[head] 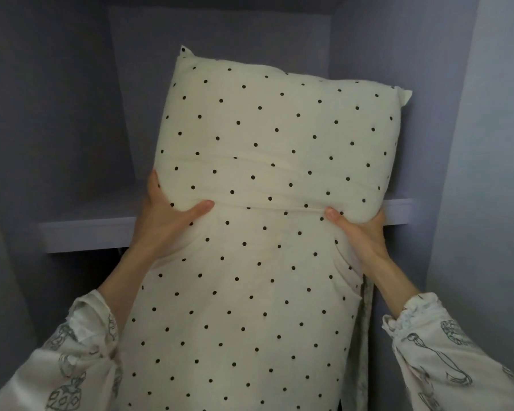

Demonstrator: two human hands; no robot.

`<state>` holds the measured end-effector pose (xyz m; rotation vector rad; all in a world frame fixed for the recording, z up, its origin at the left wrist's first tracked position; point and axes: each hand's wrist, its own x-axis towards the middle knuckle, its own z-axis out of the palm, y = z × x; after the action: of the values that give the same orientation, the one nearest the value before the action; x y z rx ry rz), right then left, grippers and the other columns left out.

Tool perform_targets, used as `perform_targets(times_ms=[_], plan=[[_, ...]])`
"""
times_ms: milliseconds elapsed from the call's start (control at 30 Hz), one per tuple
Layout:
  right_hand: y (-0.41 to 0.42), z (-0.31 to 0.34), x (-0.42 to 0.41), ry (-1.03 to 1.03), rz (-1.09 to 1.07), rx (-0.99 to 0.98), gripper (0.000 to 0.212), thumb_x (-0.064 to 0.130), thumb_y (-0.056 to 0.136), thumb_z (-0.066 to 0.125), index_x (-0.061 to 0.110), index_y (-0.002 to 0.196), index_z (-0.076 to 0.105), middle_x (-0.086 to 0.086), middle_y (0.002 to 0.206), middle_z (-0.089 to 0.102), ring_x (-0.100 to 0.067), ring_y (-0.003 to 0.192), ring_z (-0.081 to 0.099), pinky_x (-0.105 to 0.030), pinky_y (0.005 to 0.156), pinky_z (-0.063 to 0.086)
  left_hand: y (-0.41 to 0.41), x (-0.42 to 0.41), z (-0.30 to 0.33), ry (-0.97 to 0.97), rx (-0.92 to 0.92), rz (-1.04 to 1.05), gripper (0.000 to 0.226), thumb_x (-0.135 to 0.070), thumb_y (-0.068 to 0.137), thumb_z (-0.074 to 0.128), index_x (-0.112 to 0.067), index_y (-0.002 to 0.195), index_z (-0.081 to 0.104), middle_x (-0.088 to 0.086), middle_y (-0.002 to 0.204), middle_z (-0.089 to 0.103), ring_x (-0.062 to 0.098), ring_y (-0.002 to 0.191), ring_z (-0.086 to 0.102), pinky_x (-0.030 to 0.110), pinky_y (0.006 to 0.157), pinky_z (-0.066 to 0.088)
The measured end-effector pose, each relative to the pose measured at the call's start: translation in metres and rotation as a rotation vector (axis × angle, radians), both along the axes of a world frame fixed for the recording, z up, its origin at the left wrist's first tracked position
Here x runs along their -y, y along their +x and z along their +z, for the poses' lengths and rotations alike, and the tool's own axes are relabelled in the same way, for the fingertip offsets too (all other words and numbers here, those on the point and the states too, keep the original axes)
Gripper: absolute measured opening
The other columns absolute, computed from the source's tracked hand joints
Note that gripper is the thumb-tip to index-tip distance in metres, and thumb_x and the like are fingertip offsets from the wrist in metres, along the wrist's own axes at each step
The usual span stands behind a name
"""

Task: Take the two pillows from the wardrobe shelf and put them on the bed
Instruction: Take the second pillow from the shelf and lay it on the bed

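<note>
One cream fabric pillow with small black polka dots (267, 161) fills the middle of the view; whether a second pillow sits among its folds cannot be told, though a horizontal seam or crease crosses it at the level of the thumbs. Its upper half leans back into the wardrobe recess above the pale lilac shelf board (86, 232), its top corners near the back panel; its lower half hangs forward over the shelf's front edge and runs down past the bottom of the frame.

Two hands hold the pillow, one at each long side, level with the shelf edge. The left hand (168, 221) grips the left side: the thumb lies across the front face, pointing toward the centre, and the fingers wrap behind the edge, out of sight. The right hand (358, 232) grips the right side in mirror fashion, its thumb pressed into the front face, where the filling bulges above it, and its fingers hidden behind.

Two loose white sleeves printed with grey line drawings (80, 351) cover the forearms, ending short of the wrists.

A narrow strip of patterned grey-green cloth (365, 336) hangs just behind the pillow's lower right edge. The lilac wardrobe walls (57, 114) enclose the recess on both sides.

No brand, label or legible writing is visible.
</note>
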<state>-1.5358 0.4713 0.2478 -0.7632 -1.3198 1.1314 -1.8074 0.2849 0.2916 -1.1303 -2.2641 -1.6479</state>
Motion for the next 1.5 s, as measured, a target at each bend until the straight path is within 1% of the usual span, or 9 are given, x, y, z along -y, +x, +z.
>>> perform_targets(times_ms=[133,267,367,567,667,867,1133,1300,1500], plan=[[0.010,-0.011,0.017,0.101,-0.025,0.008,0.108,0.051,0.039,0.087,0.023,0.133,0.041,0.002,0.132,0.053,-0.020,0.125,0.046,-0.045,0.106,0.038,0.008,0.005,-0.023,0.097,-0.011,0.008,0.124,-0.066,0.045,0.077,-0.037,0.142,0.006,-0.001,0.152,0.026,0.025,0.136,0.031,0.044,0.107,0.030],[0.032,-0.037,0.040,0.106,-0.078,0.030,0.112,0.048,0.041,0.089,0.021,0.136,0.038,0.001,0.134,0.051,-0.017,0.123,0.048,-0.044,0.106,0.039,0.024,0.013,-0.044,0.183,-0.012,-0.083,0.122,-0.053,0.045,0.084,-0.036,0.143,0.012,0.001,0.147,0.032,0.021,0.133,0.035,0.038,0.105,0.032],[0.054,-0.060,0.064,0.048,-0.107,0.058,0.112,0.041,0.045,0.090,0.021,0.139,0.033,0.000,0.137,0.047,-0.019,0.126,0.045,-0.044,0.108,0.037,0.042,0.025,-0.064,0.171,0.000,-0.135,0.121,-0.050,0.044,0.086,-0.038,0.141,0.015,0.000,0.145,0.034,0.021,0.131,0.037,0.043,0.106,0.035],[0.105,-0.093,0.116,-0.033,-0.124,0.090,0.114,0.042,0.046,0.090,0.022,0.140,0.030,-0.002,0.140,0.042,-0.020,0.130,0.039,-0.045,0.108,0.035,0.086,0.057,-0.097,0.092,0.060,-0.147,0.120,-0.062,0.037,0.078,-0.039,0.139,0.019,0.003,0.140,0.040,0.022,0.128,0.039,0.042,0.103,0.037],[0.139,-0.100,0.148,-0.049,-0.155,0.112,0.118,0.053,0.039,0.084,0.023,0.139,0.030,-0.001,0.138,0.042,-0.018,0.128,0.041,-0.044,0.107,0.036,0.114,0.077,-0.106,0.080,0.067,-0.183,0.116,-0.062,0.039,0.077,-0.046,0.137,0.017,-0.001,0.141,0.039,0.020,0.128,0.038,0.041,0.102,0.036],[0.207,-0.105,0.213,-0.020,-0.203,0.158,0.110,0.057,0.043,0.081,0.024,0.137,0.034,-0.001,0.136,0.046,-0.020,0.128,0.043,-0.046,0.106,0.038,0.171,0.130,-0.129,0.065,0.123,-0.215,0.116,-0.065,0.039,0.077,-0.048,0.137,0.018,-0.003,0.141,0.039,0.021,0.125,0.043,0.044,0.100,0.039],[0.270,-0.086,0.285,0.004,-0.314,0.217,0.098,0.044,0.054,0.084,0.025,0.136,0.035,-0.002,0.134,0.045,-0.019,0.126,0.042,-0.046,0.105,0.038,0.227,0.166,-0.134,0.031,0.177,-0.315,0.119,-0.065,0.041,0.075,-0.042,0.140,0.014,-0.002,0.145,0.033,0.022,0.132,0.036,0.049,0.106,0.035],[0.293,-0.082,0.328,0.024,-0.481,0.255,0.084,0.040,0.059,0.083,0.039,0.125,0.032,0.023,0.114,0.041,-0.007,0.115,0.039,-0.035,0.100,0.035,0.248,0.171,-0.136,0.036,0.211,-0.437,0.118,-0.065,0.042,0.075,-0.043,0.140,0.013,0.001,0.143,0.036,0.024,0.128,0.039,0.047,0.104,0.037],[0.328,-0.087,0.391,0.014,-0.679,0.266,0.095,0.041,0.056,0.084,0.030,0.135,0.032,0.005,0.130,0.046,-0.019,0.126,0.040,-0.046,0.105,0.038,0.285,0.174,-0.142,0.058,0.218,-0.645,0.115,-0.064,0.043,0.076,-0.046,0.138,0.015,-0.002,0.141,0.037,0.022,0.126,0.041,0.043,0.100,0.036]])
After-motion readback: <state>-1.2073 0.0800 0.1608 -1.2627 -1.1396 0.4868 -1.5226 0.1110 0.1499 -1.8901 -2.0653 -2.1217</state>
